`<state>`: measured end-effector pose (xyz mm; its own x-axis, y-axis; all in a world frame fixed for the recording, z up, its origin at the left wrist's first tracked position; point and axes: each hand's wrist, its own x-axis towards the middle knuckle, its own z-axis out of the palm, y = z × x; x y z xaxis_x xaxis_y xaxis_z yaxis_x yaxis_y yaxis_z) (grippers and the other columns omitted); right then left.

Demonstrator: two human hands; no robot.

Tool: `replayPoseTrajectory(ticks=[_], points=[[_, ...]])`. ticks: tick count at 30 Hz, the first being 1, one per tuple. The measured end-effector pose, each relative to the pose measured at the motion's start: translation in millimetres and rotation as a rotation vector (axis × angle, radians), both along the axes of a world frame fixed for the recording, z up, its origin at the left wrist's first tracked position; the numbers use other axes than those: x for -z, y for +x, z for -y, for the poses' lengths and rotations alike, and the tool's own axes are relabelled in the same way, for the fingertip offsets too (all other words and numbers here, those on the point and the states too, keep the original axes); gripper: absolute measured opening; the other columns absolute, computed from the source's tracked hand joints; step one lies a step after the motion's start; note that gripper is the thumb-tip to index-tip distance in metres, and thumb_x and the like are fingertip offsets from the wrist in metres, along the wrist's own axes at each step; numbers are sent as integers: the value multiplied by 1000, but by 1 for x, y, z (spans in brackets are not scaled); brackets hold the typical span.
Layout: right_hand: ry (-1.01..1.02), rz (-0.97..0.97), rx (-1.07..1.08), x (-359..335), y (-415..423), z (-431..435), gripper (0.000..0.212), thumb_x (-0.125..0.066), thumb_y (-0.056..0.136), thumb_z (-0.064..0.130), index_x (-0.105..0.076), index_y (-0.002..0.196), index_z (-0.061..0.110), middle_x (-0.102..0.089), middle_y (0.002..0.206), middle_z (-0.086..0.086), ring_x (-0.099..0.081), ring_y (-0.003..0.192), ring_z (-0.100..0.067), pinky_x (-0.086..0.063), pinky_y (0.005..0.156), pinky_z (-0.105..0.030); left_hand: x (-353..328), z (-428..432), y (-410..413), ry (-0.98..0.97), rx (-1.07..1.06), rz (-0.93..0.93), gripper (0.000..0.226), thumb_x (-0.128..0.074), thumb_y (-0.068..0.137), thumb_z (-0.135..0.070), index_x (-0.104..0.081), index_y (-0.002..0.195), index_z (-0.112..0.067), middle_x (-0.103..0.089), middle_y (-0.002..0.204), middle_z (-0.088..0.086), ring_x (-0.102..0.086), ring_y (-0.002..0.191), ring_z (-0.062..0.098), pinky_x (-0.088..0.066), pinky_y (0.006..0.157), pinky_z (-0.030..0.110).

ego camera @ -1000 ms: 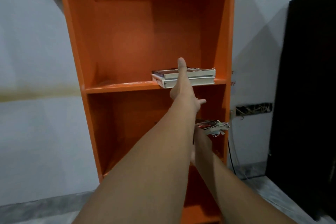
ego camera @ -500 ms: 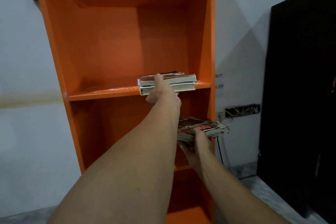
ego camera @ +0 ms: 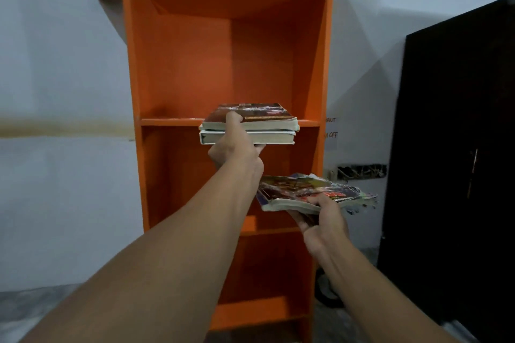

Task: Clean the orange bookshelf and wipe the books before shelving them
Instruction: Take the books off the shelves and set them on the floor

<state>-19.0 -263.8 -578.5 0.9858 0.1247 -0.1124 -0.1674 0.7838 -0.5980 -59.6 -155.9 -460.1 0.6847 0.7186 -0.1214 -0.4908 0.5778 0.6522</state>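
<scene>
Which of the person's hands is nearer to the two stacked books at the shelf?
Left. The left hand grips the two stacked books at their front edge, thumb on top. The right hand is lower and to the right, holding a worn magazine.

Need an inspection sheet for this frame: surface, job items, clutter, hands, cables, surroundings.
Surface: orange bookshelf, middle shelf bare on its left part.
Job's things: two stacked books at the middle shelf's front edge, overhanging it; worn paperback stack held lower right.
Clutter: nothing seen.
Hands: left hand grips the two stacked books, thumb on top; right hand holds the paperback stack.
Cables: dark cable on the floor beside the bookshelf; wiring in a wall recess.
Surroundings: white wall; dark cabinet right.
</scene>
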Motion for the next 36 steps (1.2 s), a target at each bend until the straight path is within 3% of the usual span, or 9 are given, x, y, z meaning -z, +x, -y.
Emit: replayPoseTrajectory(ticks=[4, 8, 15, 19, 23, 26, 30, 36], points=[[-2, 39, -6, 29, -12, 13, 16, -54, 81, -7, -55, 92, 3, -61, 92, -19, -66, 81, -31, -60, 58, -43, 35, 12, -40, -11, -79, 87, 28, -75, 81, -19, -48, 79, -12, -61, 81, 7, -64, 65, 18, -63, 63, 37], [57, 20, -4, 53, -35, 37, 24, -53, 76, -9, -57, 99, -2, -64, 101, -24, -68, 88, -36, -61, 62, -46, 76, 20, -76, -28, -115, 105, 29, -75, 82, -20, -47, 87, -14, -64, 92, 10, -67, 72, 22, -63, 69, 41], [66, 22, 46, 71, -59, 79, 18, -52, 75, -11, -58, 91, -5, -66, 93, -23, -70, 76, -34, -61, 63, -46, 160, 24, -104, -21, -208, -31, 37, -77, 81, -24, -53, 106, -16, -68, 99, 10, -72, 84, 24, -63, 69, 38], [64, 13, 63, 96, -65, 94, 15, -52, 75, -10, -57, 87, -1, -66, 87, -19, -70, 73, -32, -61, 60, -44, 221, 42, -109, -72, -166, -129, 27, -77, 80, -20, -54, 92, -14, -69, 91, 8, -71, 77, 21, -62, 61, 35], [56, -9, 36, 130, -66, 94, 23, -51, 74, -7, -55, 95, 2, -64, 89, -20, -68, 74, -32, -59, 58, -41, 286, 64, -102, -117, -153, -285, 32, -76, 77, -24, -59, 100, -10, -69, 87, 7, -70, 71, 19, -60, 55, 31], [42, -72, 23, 159, -76, 93, 17, -51, 75, -7, -55, 90, 1, -63, 84, -19, -67, 75, -34, -59, 57, -41, 339, 80, -99, -189, -110, -363, 36, -76, 78, -26, -58, 105, -10, -67, 99, 10, -68, 81, 21, -57, 51, 30], [22, -184, 31, 211, -87, 89, 21, -53, 76, -8, -55, 96, 0, -64, 91, -20, -68, 79, -33, -61, 67, -48, 410, 98, -98, -282, -35, -470, 28, -77, 77, -25, -58, 91, -10, -65, 101, 12, -67, 87, 25, -61, 64, 36], [-82, -300, 37, 272, -85, 78, 23, -56, 76, -3, -55, 99, 4, -64, 95, -16, -67, 80, -27, -61, 68, -40, 474, 113, -93, -350, -34, -548, 26, -74, 80, -24, -63, 93, -5, -68, 89, 11, -69, 75, 22, -54, 47, 26]])
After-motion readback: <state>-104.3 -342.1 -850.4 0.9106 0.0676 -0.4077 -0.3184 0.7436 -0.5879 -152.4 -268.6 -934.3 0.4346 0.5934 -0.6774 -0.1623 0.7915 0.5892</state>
